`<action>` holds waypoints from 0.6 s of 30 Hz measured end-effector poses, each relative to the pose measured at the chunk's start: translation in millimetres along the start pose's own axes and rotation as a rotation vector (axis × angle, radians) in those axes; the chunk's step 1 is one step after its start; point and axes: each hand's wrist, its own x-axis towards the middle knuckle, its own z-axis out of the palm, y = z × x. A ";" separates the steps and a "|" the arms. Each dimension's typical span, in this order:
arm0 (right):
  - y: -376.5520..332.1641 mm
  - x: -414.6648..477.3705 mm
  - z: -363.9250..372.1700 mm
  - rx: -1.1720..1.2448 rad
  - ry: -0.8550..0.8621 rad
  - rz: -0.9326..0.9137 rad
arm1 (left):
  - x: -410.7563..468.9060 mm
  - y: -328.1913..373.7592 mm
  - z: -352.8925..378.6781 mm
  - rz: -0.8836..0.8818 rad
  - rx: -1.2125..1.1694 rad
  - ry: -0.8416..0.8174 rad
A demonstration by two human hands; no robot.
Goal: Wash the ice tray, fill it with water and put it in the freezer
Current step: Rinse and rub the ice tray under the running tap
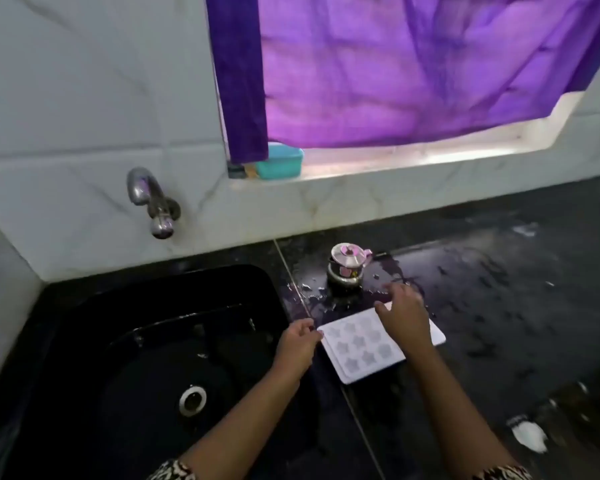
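Observation:
A white ice tray (pixel 355 348) with star-shaped cavities lies flat on the wet black counter, just right of the sink. My left hand (pixel 297 344) is at the tray's left corner with its fingers curled at the edge; the blur hides whether they pinch it. My right hand (pixel 406 317) hovers over the tray's far right part with its fingers spread and relaxed, covering that end. The black sink (pixel 84 341) lies to the left. A steel tap (pixel 153 202) sticks out of the tiled wall above it.
A small steel lidded pot (pixel 347 268) stands on the counter just behind the tray. A teal box (pixel 279 161) sits on the window sill under a purple curtain (pixel 413 64). A white scrap (pixel 529 434) lies on the counter at the near right.

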 end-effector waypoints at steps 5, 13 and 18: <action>37.4 -0.5 7.3 -0.168 -0.125 0.268 | 7.0 -14.5 23.6 -0.170 -0.033 -0.029; 54.4 4.5 5.8 -0.092 -0.182 0.438 | 17.2 -31.7 35.1 -0.245 -0.145 -0.057; 50.4 3.9 12.7 0.140 -0.197 0.452 | 12.6 -37.6 -3.7 -0.117 -0.127 0.086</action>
